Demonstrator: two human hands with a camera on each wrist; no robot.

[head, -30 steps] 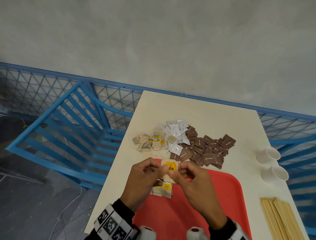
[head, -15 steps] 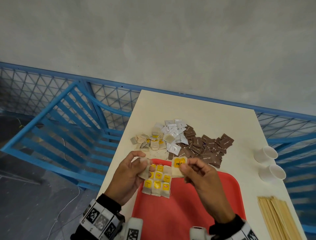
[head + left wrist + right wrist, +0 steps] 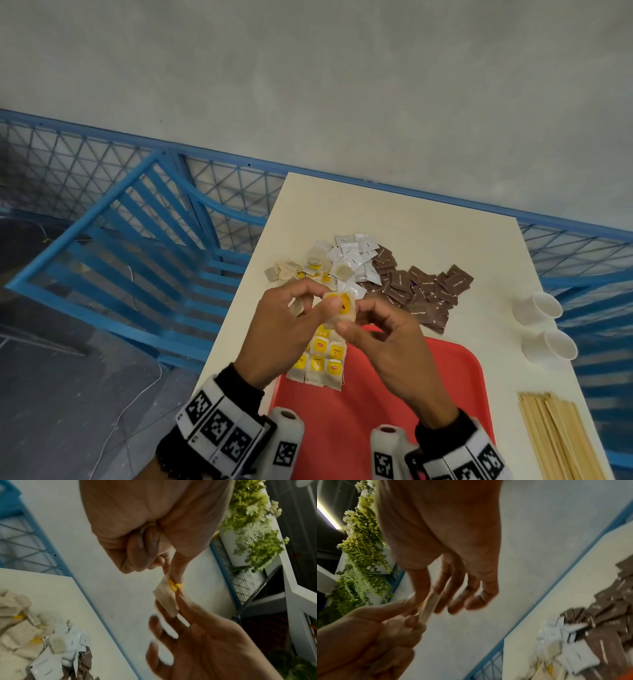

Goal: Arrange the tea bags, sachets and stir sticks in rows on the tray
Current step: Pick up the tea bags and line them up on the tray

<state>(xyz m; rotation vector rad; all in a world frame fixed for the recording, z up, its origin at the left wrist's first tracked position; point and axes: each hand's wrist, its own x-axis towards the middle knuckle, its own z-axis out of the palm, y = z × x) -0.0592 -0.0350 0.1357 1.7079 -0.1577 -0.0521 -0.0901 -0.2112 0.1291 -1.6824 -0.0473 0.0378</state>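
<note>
Both hands pinch one tea bag (image 3: 339, 308) with a yellow tag, held up over the far left corner of the red tray (image 3: 383, 421). My left hand (image 3: 325, 298) grips its left side and my right hand (image 3: 352, 318) its right side. The left wrist view shows my left hand (image 3: 173, 577) pinching the tea bag (image 3: 164, 599) at its tag end. In the right wrist view my right hand (image 3: 429, 595) holds the tea bag (image 3: 428, 608) edge-on. Something pale, perhaps a second bag, shows inside my left hand's curled fingers. Several tea bags (image 3: 322, 359) lie in rows on the tray.
Beyond the tray on the cream table (image 3: 394, 212) lie loose tea bags (image 3: 291, 269), white sachets (image 3: 354, 257) and brown sachets (image 3: 421, 287). Two white paper cups (image 3: 537, 306) stand at the right edge, with a bundle of wooden stir sticks (image 3: 555, 442) nearer. A blue railing (image 3: 137, 240) runs along the left.
Half a second ago the hands were apart, each with a tea bag. They have since come together on the yellow-tagged bag and lifted it slightly.
</note>
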